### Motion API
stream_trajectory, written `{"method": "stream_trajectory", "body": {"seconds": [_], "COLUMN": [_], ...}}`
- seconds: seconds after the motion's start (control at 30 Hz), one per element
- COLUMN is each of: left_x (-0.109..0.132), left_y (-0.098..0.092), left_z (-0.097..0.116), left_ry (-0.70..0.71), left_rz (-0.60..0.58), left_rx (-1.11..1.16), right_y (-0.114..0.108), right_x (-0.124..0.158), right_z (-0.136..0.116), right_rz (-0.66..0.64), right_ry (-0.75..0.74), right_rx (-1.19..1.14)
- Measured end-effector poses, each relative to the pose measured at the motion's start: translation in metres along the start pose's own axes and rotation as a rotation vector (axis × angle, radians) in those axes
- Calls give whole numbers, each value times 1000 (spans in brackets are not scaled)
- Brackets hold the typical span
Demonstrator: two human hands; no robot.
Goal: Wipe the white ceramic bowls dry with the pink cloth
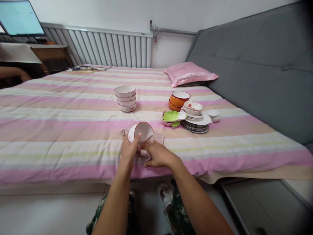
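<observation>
My left hand is closed on a white bowl with a red rim, tipped so its opening faces away from me. My right hand grips a pink cloth that lies under and around the bowl on the striped bedspread. Both hands are near the front edge of the bed.
A stack of white bowls stands mid-bed. To the right are orange bowls, a green leaf dish, stacked plates and a small white dish. A pink pillow, grey headboard, radiator and monitor lie beyond.
</observation>
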State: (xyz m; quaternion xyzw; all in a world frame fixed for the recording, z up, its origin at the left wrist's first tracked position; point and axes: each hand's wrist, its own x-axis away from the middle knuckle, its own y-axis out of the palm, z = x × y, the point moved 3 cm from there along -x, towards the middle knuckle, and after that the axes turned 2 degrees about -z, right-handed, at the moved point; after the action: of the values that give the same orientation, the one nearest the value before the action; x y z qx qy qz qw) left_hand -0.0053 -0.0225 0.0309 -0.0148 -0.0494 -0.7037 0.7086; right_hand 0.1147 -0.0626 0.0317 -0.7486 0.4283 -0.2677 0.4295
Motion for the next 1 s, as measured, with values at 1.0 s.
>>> {"method": "stream_trajectory", "body": {"seconds": [1.0], "left_x": [-1], "left_y": [1], "left_z": [-1], "left_ry": [6], "left_rz": [-2], "left_rx": [-44], "right_y": [13], "right_x": [-12], "right_z": [3], "right_rz": [-68], "right_ry": [222], "right_rx": [125]}}
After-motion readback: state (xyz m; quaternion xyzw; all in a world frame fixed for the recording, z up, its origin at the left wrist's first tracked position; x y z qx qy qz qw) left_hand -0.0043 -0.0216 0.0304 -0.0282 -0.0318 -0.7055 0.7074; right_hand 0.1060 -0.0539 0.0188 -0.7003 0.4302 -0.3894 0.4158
